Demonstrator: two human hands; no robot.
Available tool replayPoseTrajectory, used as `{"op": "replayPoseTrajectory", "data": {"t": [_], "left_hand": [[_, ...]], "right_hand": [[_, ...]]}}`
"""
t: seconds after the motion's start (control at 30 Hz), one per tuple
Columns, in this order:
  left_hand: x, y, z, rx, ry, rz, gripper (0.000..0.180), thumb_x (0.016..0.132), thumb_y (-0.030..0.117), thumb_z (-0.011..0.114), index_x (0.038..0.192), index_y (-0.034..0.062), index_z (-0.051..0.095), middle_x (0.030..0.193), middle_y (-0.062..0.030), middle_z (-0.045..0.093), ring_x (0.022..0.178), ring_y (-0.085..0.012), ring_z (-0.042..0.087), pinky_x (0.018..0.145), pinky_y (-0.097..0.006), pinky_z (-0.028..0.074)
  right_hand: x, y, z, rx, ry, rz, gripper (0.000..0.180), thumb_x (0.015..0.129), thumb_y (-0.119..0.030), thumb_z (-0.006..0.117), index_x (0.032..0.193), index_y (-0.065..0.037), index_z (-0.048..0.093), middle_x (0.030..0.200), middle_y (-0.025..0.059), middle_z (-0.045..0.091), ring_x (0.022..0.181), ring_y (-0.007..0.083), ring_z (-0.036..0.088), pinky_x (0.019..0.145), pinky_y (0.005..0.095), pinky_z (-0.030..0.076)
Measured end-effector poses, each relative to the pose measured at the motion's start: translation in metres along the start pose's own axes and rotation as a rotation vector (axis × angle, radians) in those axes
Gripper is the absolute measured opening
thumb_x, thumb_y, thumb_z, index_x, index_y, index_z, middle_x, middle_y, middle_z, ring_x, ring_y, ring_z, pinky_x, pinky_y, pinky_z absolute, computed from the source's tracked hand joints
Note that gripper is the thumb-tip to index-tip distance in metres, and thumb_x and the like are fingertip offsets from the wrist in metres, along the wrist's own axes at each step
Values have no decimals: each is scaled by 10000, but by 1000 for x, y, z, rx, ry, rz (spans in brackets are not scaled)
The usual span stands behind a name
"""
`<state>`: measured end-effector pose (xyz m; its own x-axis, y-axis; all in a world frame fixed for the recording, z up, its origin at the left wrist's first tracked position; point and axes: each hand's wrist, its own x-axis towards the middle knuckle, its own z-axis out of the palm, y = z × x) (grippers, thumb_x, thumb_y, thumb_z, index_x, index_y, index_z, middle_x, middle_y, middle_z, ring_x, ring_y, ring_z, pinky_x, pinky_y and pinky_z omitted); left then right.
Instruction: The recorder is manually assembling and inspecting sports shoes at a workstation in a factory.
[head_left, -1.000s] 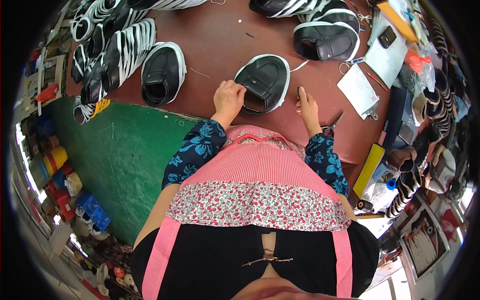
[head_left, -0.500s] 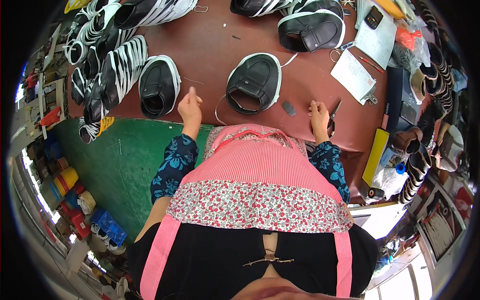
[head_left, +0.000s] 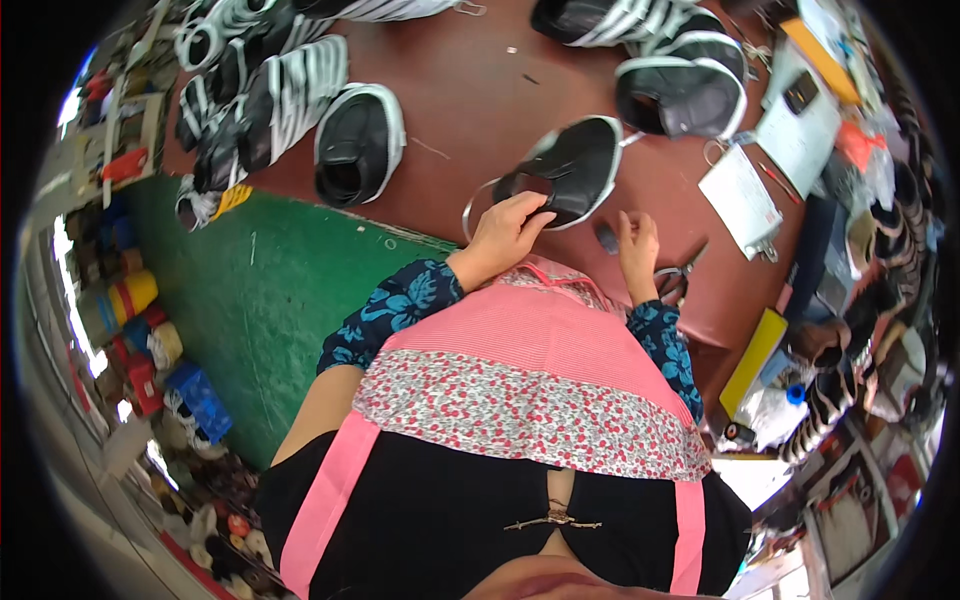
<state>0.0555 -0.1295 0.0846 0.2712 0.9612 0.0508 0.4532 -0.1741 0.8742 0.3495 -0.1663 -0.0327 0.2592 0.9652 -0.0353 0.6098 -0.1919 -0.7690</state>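
Left hand (head_left: 505, 232) gripping black shoe upper (head_left: 568, 170), centre frame; right hand (head_left: 637, 245) loosely curled near scissors (head_left: 672, 282). Risk: snagging fingers.

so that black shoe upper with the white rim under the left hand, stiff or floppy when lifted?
Probably floppy: the black shoe upper lies flat and open like fabric, and its white edge strip trails loose. Likely light, since the left hand grips only its near edge. It looks unlikely to roll, being flat on the brown table.
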Motion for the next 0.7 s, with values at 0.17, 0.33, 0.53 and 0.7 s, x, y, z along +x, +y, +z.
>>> {"op": "replayPoseTrajectory", "data": {"t": [0.17, 0.33, 0.53, 0.7], "left_hand": [[-16, 49, -101, 307, 350, 109, 284, 976, 96, 814, 1210, -3, 687, 1084, -199, 724, 964, -432, 703, 844, -502, 563], [-82, -56, -178, 975, 270, -115, 281, 1003, 117, 759, 1251, 19, 667, 1249, -186, 713, 1127, -427, 684, 953, -533, 544], [-73, -164, -257, 950, 233, -109, 241, 1078, 82, 667, 1312, 26, 666, 1282, -206, 700, 1202, -453, 649, 1004, -543, 507], [29, -124, -208, 854, 454, 77, 351, 966, 107, 808, 1276, 15, 670, 1210, -162, 690, 1176, -422, 642, 1036, -538, 486]], "right_hand": [[10, 10, -2, 24, -71, 44, 247, 1071, -259, 755, 1057, -15, 720, 984, 161, 743, 847, 281, 726, 790, 409, 587], [35, 22, 3, -31, -104, 45, 261, 1077, -262, 758, 1040, -7, 719, 985, 131, 754, 816, 229, 725, 765, 373, 593], [100, 2, 1, 403, -52, 374, 318, 1107, -346, 747, 1260, -71, 707, 1051, 30, 749, 872, 109, 695, 723, 265, 544], [185, 15, -24, 884, 282, 655, 635, 1082, -536, 720, 1456, -38, 597, 1317, 88, 689, 1133, 196, 691, 904, 365, 564]]}}
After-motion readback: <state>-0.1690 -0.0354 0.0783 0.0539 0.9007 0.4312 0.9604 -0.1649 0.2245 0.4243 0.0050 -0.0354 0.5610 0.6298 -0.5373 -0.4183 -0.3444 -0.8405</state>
